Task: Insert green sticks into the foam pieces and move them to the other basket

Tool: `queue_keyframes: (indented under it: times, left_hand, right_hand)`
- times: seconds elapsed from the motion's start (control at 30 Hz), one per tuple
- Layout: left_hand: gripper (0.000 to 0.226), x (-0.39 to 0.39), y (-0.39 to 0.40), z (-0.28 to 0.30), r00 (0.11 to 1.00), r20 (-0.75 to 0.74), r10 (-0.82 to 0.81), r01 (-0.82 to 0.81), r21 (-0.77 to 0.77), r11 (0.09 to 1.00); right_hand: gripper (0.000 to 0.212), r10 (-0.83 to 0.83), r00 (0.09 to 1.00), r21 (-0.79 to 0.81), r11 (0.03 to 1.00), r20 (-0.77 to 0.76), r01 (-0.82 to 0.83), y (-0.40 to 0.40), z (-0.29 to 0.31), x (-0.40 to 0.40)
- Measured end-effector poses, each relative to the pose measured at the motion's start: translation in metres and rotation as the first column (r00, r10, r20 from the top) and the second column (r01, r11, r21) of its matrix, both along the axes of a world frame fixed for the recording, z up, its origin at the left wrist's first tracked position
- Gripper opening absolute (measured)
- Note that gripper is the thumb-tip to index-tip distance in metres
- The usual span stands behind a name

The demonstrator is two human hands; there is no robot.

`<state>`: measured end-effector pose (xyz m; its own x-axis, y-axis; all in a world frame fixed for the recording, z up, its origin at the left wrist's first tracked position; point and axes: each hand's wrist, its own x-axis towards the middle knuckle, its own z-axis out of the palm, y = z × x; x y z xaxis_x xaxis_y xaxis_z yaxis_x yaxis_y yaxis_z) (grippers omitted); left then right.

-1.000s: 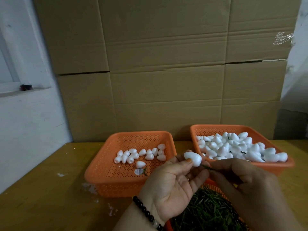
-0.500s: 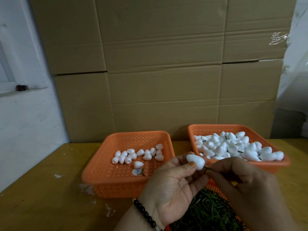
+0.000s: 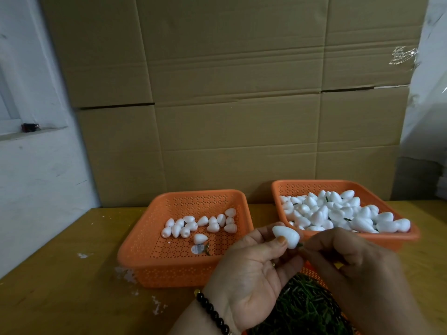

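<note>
My left hand (image 3: 251, 269) pinches a white egg-shaped foam piece (image 3: 286, 236) between thumb and fingertips. My right hand (image 3: 350, 267) pinches a green stick (image 3: 300, 244) whose tip sits at the foam's narrow end; only a short bit of stick shows. The left orange basket (image 3: 145, 257) holds several loose foam pieces (image 3: 200, 224). The right orange basket (image 3: 396, 238) is heaped with foam pieces (image 3: 338, 213), some with green sticks showing. Below my hands lies a pile of green sticks (image 3: 302, 310) in a third orange basket.
Large cardboard boxes (image 3: 229, 105) stand stacked right behind the baskets. A white wall (image 3: 36, 177) runs along the left. The yellow wooden table (image 3: 60, 286) carries white foam crumbs near the left basket.
The stick has gone deeper into the foam piece, so less of it shows. My right hand has closed in on the foam. The view has shifted slightly.
</note>
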<state>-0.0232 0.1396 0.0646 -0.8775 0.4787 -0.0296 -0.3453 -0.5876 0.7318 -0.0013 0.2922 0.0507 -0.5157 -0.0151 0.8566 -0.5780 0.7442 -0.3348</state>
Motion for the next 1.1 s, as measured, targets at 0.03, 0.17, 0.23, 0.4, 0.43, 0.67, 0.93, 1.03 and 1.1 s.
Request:
queue_keyframes:
  times: [0.03,0.17,0.23,0.4,0.43,0.67,0.93,1.03,1.1]
  left_hand:
    - [0.034,-0.0002,0.0001,0.0000,1.000,-0.002,0.003,-0.003,-0.003,1.000]
    - [0.035,-0.0005,-0.0001,0.0000,1.000,-0.009,0.012,-0.012,-0.014,1.000]
    - [0.036,-0.0005,-0.0004,-0.0004,1.000,-0.014,0.017,-0.018,-0.024,1.000]
    - [0.035,-0.0002,-0.0007,0.0007,0.999,-0.038,0.023,-0.025,-0.050,0.998]
    - [0.034,0.0001,-0.0006,0.0011,0.999,-0.040,0.025,-0.027,-0.055,0.998]
    - [0.028,-0.0007,-0.0001,0.0009,0.999,-0.020,0.049,-0.050,-0.085,0.995]
    - [0.026,-0.0017,-0.0003,0.0010,0.998,-0.013,0.054,-0.055,-0.068,0.996]
    - [0.027,-0.0024,-0.0005,0.0015,0.999,0.014,0.051,-0.050,-0.042,0.998]
    - [0.029,-0.0025,-0.0009,0.0022,0.999,0.032,0.044,-0.043,-0.020,0.999]
  right_hand:
    - [0.016,-0.007,1.000,0.008,1.000,0.009,0.007,0.0006,-0.0004,-0.0003]
    - [0.029,-0.028,0.999,0.041,0.999,0.031,0.027,0.0016,-0.0020,-0.0010]
    - [0.029,-0.017,0.999,0.044,0.999,0.040,0.015,0.0017,-0.0022,-0.0010]
    - [0.022,-0.008,0.999,0.055,0.998,0.052,0.005,0.0007,-0.0022,-0.0011]
    - [0.018,-0.001,0.999,0.055,0.998,0.049,-0.002,0.0001,-0.0013,-0.0007]
    - [0.027,-0.013,0.995,0.069,0.998,0.097,0.007,-0.0006,-0.0026,0.0007]
    - [0.020,0.084,0.982,-0.040,0.996,0.170,-0.078,-0.0031,0.0019,0.0018]
    - [0.036,0.081,0.976,-0.045,0.996,0.204,-0.073,-0.0006,-0.0024,0.0010]
    - [0.039,0.072,0.977,-0.045,0.997,0.201,-0.064,0.0006,-0.0040,-0.0003]
